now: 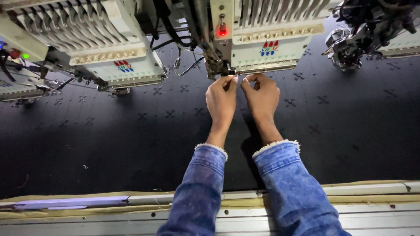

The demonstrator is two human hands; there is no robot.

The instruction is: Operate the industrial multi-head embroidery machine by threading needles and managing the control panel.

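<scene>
Both of my arms, in blue denim sleeves, reach forward over a black cloth (109, 140) stitched with small cross motifs. My left hand (221, 98) and my right hand (262, 94) are side by side under the middle embroidery head (262, 48), fingertips pinched together at its needle foot. What they pinch is too small to make out, perhaps a thread. A red lamp (222, 30) glows on that head.
Another embroidery head (109, 57) hangs at the left and a third (372, 30) at the upper right, all low over the cloth. A pale metal frame rail (350, 192) with yellowish padding runs along the near edge.
</scene>
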